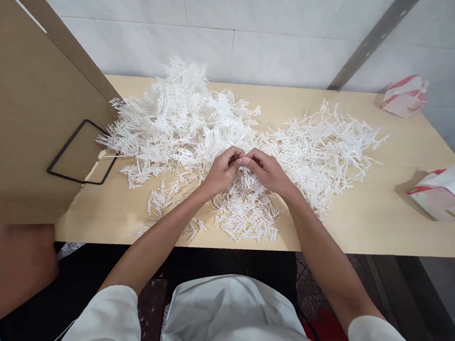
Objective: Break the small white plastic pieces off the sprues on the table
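Note:
My left hand (224, 172) and my right hand (268, 171) meet at the fingertips above the middle of the table, both closed in a pinch. Fingers mostly hide what lies between them; a white branched plastic piece (248, 179) shows just beneath. Behind my hands rises a big heap of white branched plastic pieces (182, 110). Longer, twig-like white strands (336, 139) spread out to the right. Closer to my body lies a flat scatter of short white bits (249, 216).
A brown cardboard sheet (19, 114) with a black rectangular outline stands at the left, a person's bare arm (16, 263) below it. Two red-and-white paper packets (404, 96) sit on the wooden table (375, 221) at the right. A tiled wall (279, 33) closes the back.

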The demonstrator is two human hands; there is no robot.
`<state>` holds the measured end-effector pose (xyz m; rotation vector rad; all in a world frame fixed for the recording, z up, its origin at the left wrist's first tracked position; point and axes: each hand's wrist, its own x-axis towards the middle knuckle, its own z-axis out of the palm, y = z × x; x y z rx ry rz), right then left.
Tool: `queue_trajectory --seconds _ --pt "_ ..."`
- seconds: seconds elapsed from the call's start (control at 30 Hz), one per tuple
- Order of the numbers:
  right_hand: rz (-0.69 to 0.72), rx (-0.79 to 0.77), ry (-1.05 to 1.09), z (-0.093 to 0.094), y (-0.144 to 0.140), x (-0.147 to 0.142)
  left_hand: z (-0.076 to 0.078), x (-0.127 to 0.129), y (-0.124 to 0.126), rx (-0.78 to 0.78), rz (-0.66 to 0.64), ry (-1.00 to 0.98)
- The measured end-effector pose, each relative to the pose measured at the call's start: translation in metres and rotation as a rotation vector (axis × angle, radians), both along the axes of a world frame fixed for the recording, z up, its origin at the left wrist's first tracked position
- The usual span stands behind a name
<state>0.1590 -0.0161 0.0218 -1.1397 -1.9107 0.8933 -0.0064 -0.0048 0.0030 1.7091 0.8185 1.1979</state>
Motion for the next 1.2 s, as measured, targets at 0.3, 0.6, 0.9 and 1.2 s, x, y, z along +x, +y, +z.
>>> queue_trajectory --seconds 0.3,0.6,0.9,1.2 --pt "0.053 0.036 0.032 0.0 -0.002 0.0 -0.008 0.0 0.004 -0.223 -0.122 -0.193" --pt "-0.127 -0.018 0.152 -0.007 -0.002 -0.011 -0.007 0.006 0.001 -0.259 0.013 -0.298" --pt "-0.635 0.234 0.267 -0.01 0.012 0.007 -0.004 0.002 0.014 -0.216 0.096 -0.322" --pt "-0.201 0.161 0.07 -0.003 0.001 -0.006 -0.009 0.001 0.008 0.078 0.053 -0.054"
